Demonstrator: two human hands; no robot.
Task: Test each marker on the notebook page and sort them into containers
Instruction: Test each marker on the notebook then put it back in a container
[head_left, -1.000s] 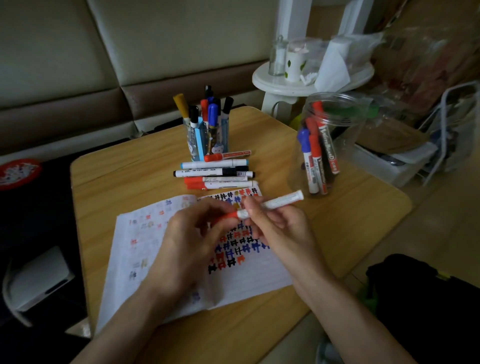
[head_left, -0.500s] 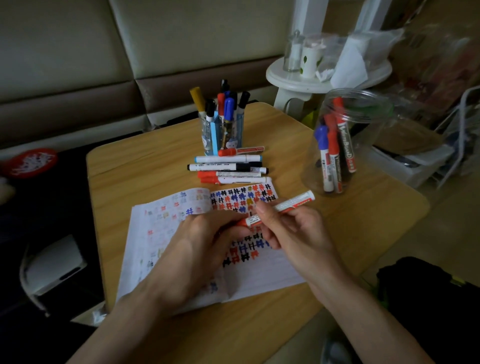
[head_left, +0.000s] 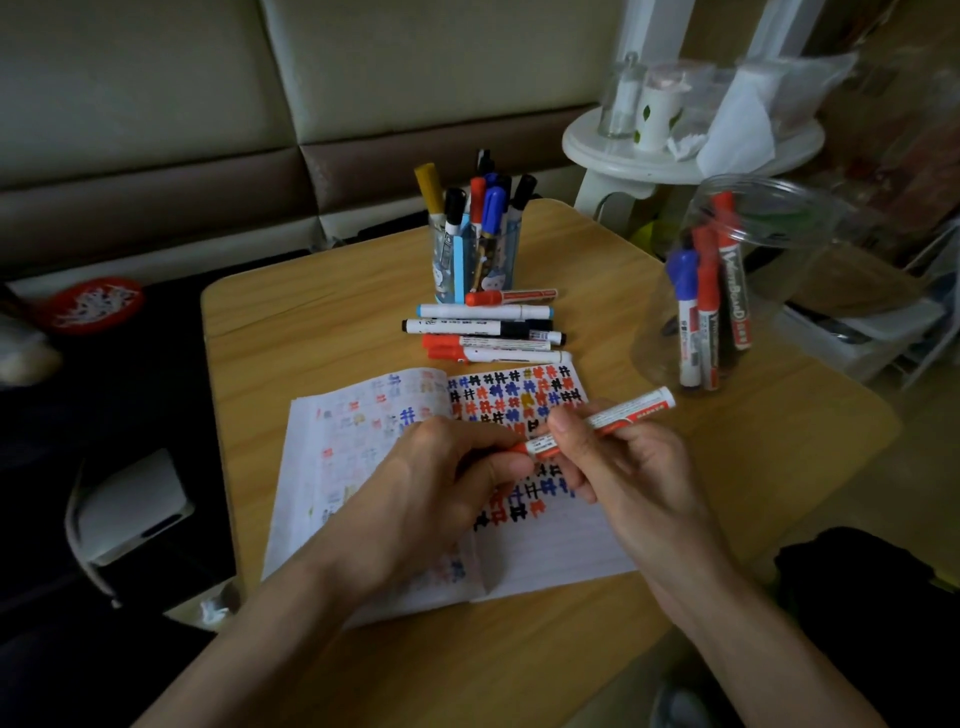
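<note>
An open notebook (head_left: 561, 551) covered with coloured test marks lies on the wooden table (head_left: 322, 343). Above it my right hand (head_left: 623, 467) grips the white barrel of a red marker (head_left: 618, 415). My left hand (head_left: 441, 483) pinches the marker's red cap end. Several loose markers (head_left: 483, 332) lie in a row behind the notebook. A blue pen cup (head_left: 475, 265) full of markers stands behind them. A clear plastic jar (head_left: 727, 291) at the right holds red and blue markers.
A white round side table (head_left: 675, 161) with glasses and tissues stands behind the table's right corner. A sofa runs along the back. A white box sits on the floor at the left, a dark bag at the lower right.
Both hands stay on the red marker over the notebook. Its barrel has tilted a little and the view has shifted slightly.
</note>
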